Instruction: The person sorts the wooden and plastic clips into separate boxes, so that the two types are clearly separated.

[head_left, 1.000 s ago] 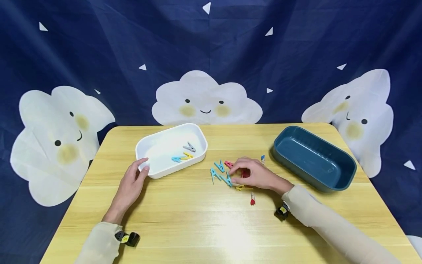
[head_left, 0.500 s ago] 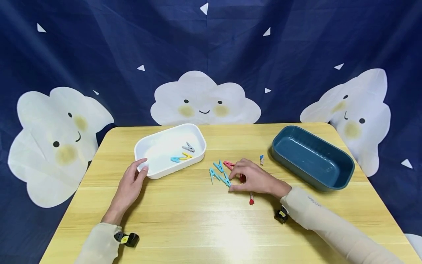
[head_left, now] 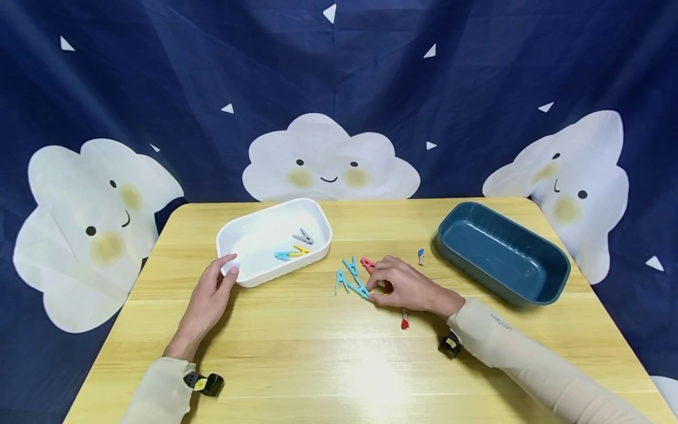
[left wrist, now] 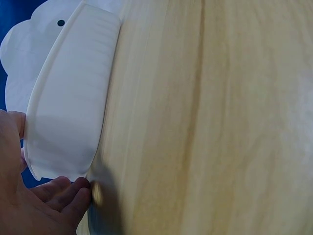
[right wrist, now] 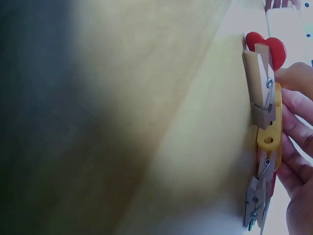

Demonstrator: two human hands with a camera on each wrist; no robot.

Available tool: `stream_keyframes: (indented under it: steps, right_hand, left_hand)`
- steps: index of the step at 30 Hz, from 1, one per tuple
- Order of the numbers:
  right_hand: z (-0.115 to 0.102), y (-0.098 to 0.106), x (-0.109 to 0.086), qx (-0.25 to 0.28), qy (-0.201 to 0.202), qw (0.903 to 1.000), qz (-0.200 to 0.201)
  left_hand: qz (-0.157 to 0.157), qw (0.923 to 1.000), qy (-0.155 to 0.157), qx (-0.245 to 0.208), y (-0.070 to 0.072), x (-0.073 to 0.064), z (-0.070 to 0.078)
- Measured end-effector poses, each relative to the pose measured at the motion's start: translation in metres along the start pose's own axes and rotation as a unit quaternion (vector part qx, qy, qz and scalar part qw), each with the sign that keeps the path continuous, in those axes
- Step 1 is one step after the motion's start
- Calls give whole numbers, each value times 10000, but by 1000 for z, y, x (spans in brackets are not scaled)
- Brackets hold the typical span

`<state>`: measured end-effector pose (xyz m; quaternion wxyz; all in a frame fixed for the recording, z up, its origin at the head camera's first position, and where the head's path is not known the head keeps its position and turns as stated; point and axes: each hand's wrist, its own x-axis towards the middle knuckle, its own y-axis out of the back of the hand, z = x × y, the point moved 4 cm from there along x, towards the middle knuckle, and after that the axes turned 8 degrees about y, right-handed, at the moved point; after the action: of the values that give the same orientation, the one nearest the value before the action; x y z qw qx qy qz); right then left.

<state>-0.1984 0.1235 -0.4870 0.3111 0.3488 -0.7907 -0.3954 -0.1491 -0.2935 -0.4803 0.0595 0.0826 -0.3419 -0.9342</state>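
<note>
My left hand (head_left: 208, 299) grips the near left corner of a white plastic tray (head_left: 231, 235), thumb over the rim and the other fingers against the outside wall. A grey (head_left: 304, 237), a yellow (head_left: 301, 250) and a light blue clothespin (head_left: 283, 255) lie in that tray. Over the pile at the table's middle, my right hand (head_left: 406, 287) pinches the end of a light blue clothespin (head_left: 360, 289) between thumb and index finger. Two more light blue clothespins and a pink-red clothespin (head_left: 366, 264) lie beside it. A yellow clothespin (right wrist: 269, 139) is hidden under the hand in the head view.
A dark blue-green tray (head_left: 489, 270) stands at the right. A small wooden clothespin with a blue top (head_left: 421, 257) lies near it. Close to my right wrist is a wooden clothespin with a red heart (head_left: 405, 321). A cloud-patterned curtain hangs behind the wooden table (head_left: 296, 353).
My right hand has shifted slightly left and down onto the light blue clothespin, which has turned flatter. The neighbouring light blue clothespin has shifted slightly. My left hand stays at the white tray.
</note>
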Motion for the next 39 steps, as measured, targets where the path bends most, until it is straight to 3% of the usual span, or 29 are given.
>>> stream_keyframes:
  steps: [15,23,39]
  right_hand:
    - [-5,23,13,446,-15,9975,552]
    - [-14,39,35,397,123,9958,817]
    - [-13,42,87,1102,-321,9901,812]
  left_hand:
    - [-56,9999,117,32,2,-1,-1]
    - [-72,9999,121,17,0,-1,0]
    - [-65,9999,111,36,0,1,-2]
